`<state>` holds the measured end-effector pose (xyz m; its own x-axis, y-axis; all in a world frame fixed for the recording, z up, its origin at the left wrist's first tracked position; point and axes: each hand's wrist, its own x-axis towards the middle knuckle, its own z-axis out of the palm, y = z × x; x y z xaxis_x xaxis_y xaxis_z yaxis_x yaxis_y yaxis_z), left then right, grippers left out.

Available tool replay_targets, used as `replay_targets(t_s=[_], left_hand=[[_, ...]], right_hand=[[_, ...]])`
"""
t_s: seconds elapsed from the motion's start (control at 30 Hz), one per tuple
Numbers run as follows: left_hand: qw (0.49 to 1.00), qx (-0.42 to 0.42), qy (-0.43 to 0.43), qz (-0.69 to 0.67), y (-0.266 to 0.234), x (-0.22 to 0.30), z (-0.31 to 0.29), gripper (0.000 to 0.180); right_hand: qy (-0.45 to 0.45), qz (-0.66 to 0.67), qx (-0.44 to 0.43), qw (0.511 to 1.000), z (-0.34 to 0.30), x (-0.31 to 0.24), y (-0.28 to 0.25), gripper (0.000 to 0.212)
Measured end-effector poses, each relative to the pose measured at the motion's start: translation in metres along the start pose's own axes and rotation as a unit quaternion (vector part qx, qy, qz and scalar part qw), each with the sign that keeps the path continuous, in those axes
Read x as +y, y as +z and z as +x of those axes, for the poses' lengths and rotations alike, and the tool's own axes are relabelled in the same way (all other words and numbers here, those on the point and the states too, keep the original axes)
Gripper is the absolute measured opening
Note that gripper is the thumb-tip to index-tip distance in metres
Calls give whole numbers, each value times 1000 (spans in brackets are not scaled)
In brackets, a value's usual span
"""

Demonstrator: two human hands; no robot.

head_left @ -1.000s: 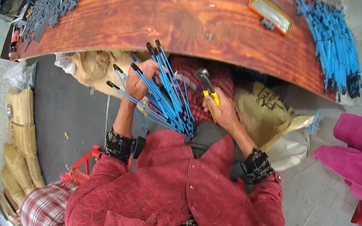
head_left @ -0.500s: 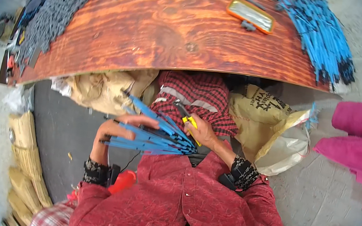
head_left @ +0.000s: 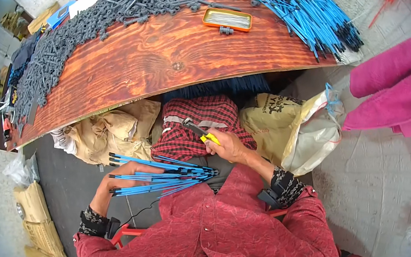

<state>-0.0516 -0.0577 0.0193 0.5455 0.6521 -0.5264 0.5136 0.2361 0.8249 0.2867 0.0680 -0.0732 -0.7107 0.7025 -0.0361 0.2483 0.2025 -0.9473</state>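
By the wooden counter (head_left: pixel 134 69), above dark floor (head_left: pixel 64 187), blue rods (head_left: pixel 186 174) run sideways, fanning leftward, around the left hand (head_left: pixel 124 172), grip unclear; the right hand (head_left: pixel 233 148) clasps pliers (head_left: pixel 210 138).

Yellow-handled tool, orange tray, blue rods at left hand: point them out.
Yellow-handled tool (head_left: pixel 210 138): head view, its handle.
Orange tray (head_left: pixel 215 24): head view, lower rim.
Blue rods (head_left: pixel 195 173): head view, near gathered ends.

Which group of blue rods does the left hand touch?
The fanned bundle in front of the red jacket: it touches the left hand, while the large blue pile lies apart on the wooden table.
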Motion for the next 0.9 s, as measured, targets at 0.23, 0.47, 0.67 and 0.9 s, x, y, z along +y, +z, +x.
replay_targets(t_s=[0.23, 0.47, 0.67, 0.9], left_hand=[[971, 124, -146, -145, -12, 29, -108, 46], [800, 579, 112, -106, 4, -41, -281, 51], [654, 667, 285, -216, -35, 3, -222, 44], [763, 616, 59, 185, -132, -60, -128, 55]], right_hand=[[0, 12, 3, 1000, -5, -35, -29, 16], [-22, 65, 16, 997, 0, -28, -27, 16], [-4, 97, 14, 995, -1, -30, -21, 16], [39, 36, 1, 999, -17, -44, -31, 14]])
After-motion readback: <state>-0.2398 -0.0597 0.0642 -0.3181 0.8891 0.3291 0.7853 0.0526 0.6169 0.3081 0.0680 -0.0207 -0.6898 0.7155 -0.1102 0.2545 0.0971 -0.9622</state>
